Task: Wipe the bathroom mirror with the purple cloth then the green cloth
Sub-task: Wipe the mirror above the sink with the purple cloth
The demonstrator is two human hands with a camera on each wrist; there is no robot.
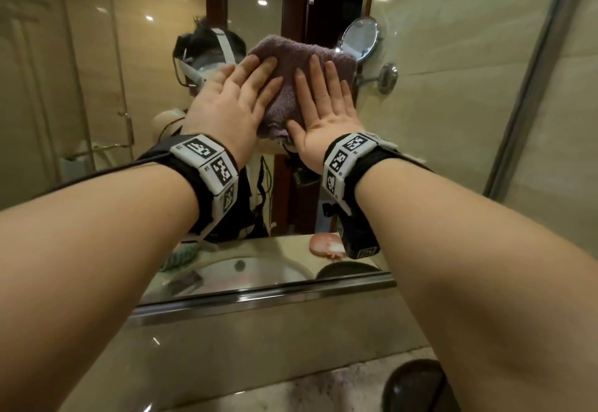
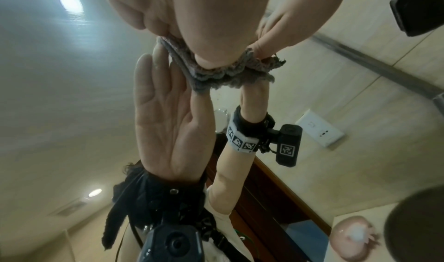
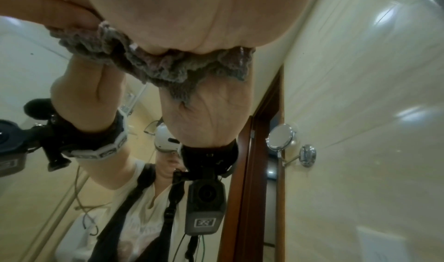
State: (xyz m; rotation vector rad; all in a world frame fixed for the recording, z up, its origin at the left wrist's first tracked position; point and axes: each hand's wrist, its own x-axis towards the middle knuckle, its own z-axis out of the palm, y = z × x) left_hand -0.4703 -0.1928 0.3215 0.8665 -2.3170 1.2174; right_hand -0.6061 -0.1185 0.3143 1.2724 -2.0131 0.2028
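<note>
I press the folded purple terry cloth [image 1: 301,65] onto the bathroom mirror [image 1: 97,88], left hand [image 1: 233,101] and right hand [image 1: 323,104] flat with fingers straight, spreading pressure.

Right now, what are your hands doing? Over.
Left hand, right hand flat, pressing cloth on mirror. Purple pass under way. Nothing blocking.

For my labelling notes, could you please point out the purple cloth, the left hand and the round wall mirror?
purple cloth [image 1: 293,55]: head view, upper middle of its folded face.
left hand [image 1: 226,104]: head view, back of the hand.
round wall mirror [image 1: 359,38]: head view, centre of its glass.
</note>
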